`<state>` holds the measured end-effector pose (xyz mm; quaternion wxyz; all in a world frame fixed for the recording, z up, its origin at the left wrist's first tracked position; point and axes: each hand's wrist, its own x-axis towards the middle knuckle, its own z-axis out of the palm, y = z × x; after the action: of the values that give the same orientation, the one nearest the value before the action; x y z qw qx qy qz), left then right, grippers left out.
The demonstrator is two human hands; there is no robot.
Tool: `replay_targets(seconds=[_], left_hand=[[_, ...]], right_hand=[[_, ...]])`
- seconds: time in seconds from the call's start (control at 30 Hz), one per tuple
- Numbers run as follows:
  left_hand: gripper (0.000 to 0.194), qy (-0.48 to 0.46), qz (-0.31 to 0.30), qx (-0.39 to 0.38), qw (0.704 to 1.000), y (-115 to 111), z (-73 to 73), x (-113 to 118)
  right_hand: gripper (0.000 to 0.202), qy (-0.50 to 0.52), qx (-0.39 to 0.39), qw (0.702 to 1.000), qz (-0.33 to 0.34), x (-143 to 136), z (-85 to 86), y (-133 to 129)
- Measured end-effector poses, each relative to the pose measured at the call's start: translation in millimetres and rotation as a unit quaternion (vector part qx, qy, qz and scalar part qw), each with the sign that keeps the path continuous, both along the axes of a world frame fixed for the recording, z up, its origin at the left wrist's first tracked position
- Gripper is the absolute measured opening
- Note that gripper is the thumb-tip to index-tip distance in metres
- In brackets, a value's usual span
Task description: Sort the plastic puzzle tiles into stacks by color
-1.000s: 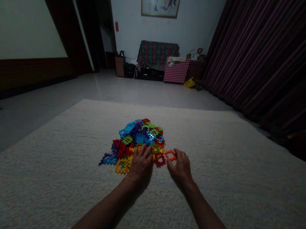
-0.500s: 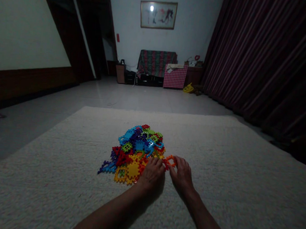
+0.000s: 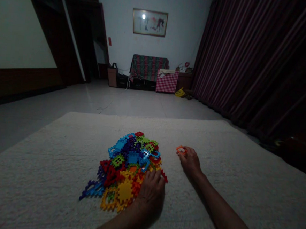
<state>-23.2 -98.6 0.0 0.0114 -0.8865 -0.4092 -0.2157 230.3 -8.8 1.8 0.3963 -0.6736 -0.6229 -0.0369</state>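
A heap of toothed plastic pieces (image 3: 133, 157) in blue, green, red, yellow and orange lies on the pale mat. My left hand (image 3: 153, 188) rests on the heap's near right edge, fingers bent over orange and red pieces; what it grips, if anything, is hidden. To the right of the heap, my right hand (image 3: 191, 161) pinches an orange ring-like piece (image 3: 181, 150) between thumb and fingers, just above or on the mat. A red piece (image 3: 164, 176) sticks out beside my left fingers.
The pale mat (image 3: 229, 175) spreads over a grey tiled floor (image 3: 143, 105). Farther back stand a cloth-covered cabinet (image 3: 149, 68) and a checked cloth (image 3: 167, 82). A yellow bag (image 3: 180, 92) lies near the dark curtain (image 3: 232, 64).
My right hand has moved away from the heap to the right and forward, with the orange piece in its fingers. My left hand stays at the heap. The camera view has shifted slightly.
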Motion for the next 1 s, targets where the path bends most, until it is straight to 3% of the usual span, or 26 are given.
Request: replay_targets(seconds=[0.13,0.37,0.7,0.9,1.0], left_hand=[[0.022,-0.016,-0.005,0.003,1.0,-0.1,-2.3,0.2],[0.029,-0.045,-0.023,0.012,0.999,4.0,-4.3,-0.9],[0.038,-0.028,0.006,0.039,0.999,12.6,-18.7,-1.6],[0.039,-0.041,0.001,0.065,0.997,12.7,-20.3,-0.9],[0.039,-0.04,-0.007,0.08,0.996,12.6,-22.0,-1.4]], right_hand=[[0.036,-0.024,0.005,0.998,-0.063,25.4,-13.4,27.7],[0.037,-0.062,-0.017,0.989,-0.131,28.6,-28.1,28.9],[0.031,-0.031,-0.021,0.991,-0.125,43.0,-20.2,39.2],[0.029,-0.012,-0.074,0.983,-0.169,51.0,-2.4,51.2],[0.037,0.002,-0.093,0.976,-0.197,51.2,1.4,56.1]])
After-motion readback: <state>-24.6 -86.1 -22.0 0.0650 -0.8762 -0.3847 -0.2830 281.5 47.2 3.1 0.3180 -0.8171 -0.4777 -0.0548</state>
